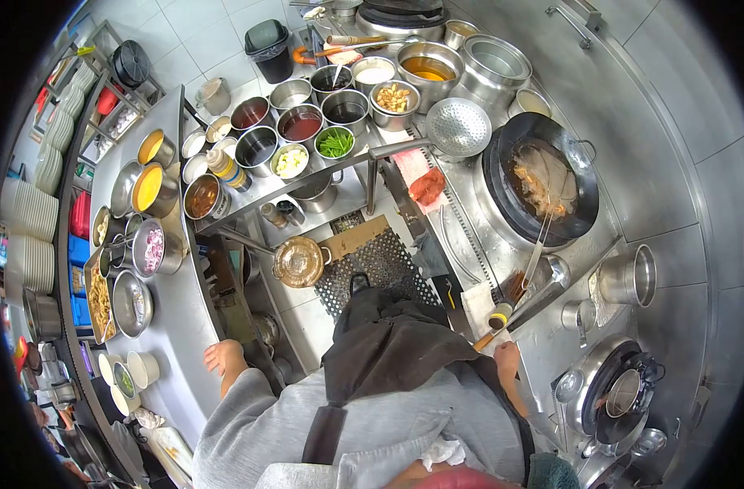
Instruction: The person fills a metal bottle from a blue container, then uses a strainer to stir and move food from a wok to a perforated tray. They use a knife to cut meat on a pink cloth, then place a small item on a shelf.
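Observation:
My left hand [225, 357] rests on the edge of the steel counter [180, 326], fingers stretched out, holding nothing I can see. On the other side, my right hand [507, 357] leans at the stove's front edge. Its fingers are turned under and hidden. Close to it lies a wooden handle [484, 341], apart from the hand, and a small yellow-labelled bottle [500, 314]. Farther forward, a black wok [580, 175] sits on the burner with pale, orange-tinged food [543, 181] in it. A long-handled metal utensil [541, 248] reaches into that food.
A perforated strainer [459, 127] sits left of the wok. Several steel pots, including one with golden liquid [430, 68], crowd the back counter. A lidded pan [300, 262] juts out over the floor mat [370, 265]. A second burner [620, 391] stands at the right.

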Motion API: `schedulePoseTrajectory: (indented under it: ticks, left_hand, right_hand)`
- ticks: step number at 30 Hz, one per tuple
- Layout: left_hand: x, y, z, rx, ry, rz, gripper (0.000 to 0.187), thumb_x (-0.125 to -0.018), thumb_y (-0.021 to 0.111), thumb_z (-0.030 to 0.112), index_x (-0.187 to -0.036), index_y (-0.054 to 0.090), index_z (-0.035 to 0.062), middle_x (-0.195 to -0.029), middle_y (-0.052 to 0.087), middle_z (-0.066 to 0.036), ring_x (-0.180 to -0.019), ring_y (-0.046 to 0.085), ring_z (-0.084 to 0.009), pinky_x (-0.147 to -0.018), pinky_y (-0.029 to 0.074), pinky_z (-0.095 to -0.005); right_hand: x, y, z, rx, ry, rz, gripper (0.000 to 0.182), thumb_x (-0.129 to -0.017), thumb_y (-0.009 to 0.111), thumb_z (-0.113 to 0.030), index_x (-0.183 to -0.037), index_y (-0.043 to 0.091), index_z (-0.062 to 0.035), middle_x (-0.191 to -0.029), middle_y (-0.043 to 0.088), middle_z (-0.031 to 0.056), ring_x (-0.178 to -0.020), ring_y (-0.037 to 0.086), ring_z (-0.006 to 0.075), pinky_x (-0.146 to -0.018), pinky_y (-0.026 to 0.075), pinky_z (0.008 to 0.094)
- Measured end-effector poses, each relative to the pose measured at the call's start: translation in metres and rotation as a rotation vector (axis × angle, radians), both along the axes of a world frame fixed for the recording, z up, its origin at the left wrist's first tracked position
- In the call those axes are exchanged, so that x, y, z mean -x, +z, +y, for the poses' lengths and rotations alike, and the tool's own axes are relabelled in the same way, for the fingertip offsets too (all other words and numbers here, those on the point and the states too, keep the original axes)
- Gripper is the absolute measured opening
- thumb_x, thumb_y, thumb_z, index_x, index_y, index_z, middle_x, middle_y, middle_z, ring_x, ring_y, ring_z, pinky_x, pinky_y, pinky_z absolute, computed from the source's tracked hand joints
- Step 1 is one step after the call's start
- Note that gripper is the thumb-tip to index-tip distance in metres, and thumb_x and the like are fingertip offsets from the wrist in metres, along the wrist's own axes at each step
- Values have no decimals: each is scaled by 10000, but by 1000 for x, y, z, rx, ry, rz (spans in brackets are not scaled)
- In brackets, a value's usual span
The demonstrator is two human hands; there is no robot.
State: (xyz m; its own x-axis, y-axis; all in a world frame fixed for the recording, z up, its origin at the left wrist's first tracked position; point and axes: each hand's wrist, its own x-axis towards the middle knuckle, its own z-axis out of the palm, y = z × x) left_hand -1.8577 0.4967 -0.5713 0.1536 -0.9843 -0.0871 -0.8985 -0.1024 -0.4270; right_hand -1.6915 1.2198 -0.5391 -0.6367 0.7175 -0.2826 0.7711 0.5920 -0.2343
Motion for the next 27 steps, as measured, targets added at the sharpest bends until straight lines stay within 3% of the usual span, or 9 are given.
schedulePoseTrajectory:
  ticks: [1,5,7,12,14,18,20,22,27]
  left_hand:
    - [-2,-10,-6,60,-16,22,740,-878,571,196,-1445,123,33,-1440,227,-228,-1321,236,-458,-965,308,-673]
    - [-3,0,0,72,-34,42,703,-895,544,183,-1444,131,34,-1437,230,-235,-1315,233,-474,-957,307,-686]
    - [5,22,13,-37,35,55,701,-909,509,150,-1462,89,52,-1515,118,-179,-1386,150,-395,-975,341,-611]
    - [2,10,4,-54,28,23,757,-891,547,139,-1468,63,63,-1521,101,-167,-1394,141,-379,-994,330,-603]
    - [2,11,6,-61,35,6,777,-884,560,133,-1470,55,67,-1523,95,-163,-1396,138,-374,-1000,326,-600]
    - [5,18,10,-57,42,67,783,-880,563,124,-1468,50,57,-1520,88,-175,-1392,134,-393,-999,320,-610]
    - [3,10,5,-65,41,53,780,-881,560,121,-1467,49,52,-1519,87,-181,-1390,132,-401,-998,318,-616]
    - [-2,-8,-3,43,-21,-12,611,-931,462,188,-1438,155,38,-1456,222,-216,-1338,229,-433,-996,276,-672]
    - [-1,-9,0,77,-19,-15,585,-931,455,181,-1429,181,46,-1402,285,-212,-1312,270,-415,-991,276,-675]
  right_hand:
    - [3,3,-1,-1,-14,-10,205,-749,564,-156,-793,664,18,-795,654,227,-773,643,382,-751,507,439]
    - [5,8,-3,-5,-26,-20,197,-715,578,-141,-781,666,23,-795,651,237,-775,643,387,-745,511,434]
    - [7,10,-3,-8,-9,-28,207,-744,561,-149,-801,661,22,-791,653,232,-767,649,376,-740,512,441]
    - [11,26,-9,60,-36,-56,225,-772,543,-160,-833,656,25,-790,656,230,-757,660,359,-737,517,441]
    - [12,24,-9,59,-78,-20,203,-707,573,-137,-778,660,32,-797,641,254,-796,637,400,-748,508,441]
    - [11,23,-7,71,-78,-32,200,-711,564,-130,-783,661,29,-804,640,257,-795,635,405,-747,508,442]
    - [8,16,-4,-46,39,-75,234,-782,532,-166,-810,661,28,-754,657,219,-738,662,348,-735,521,422]
    - [7,19,-5,-26,26,-66,236,-783,530,-170,-795,663,25,-739,656,214,-734,663,345,-737,521,420]
    - [13,30,-9,-3,14,-64,242,-787,523,-175,-761,668,17,-667,648,194,-702,663,336,-739,521,417]
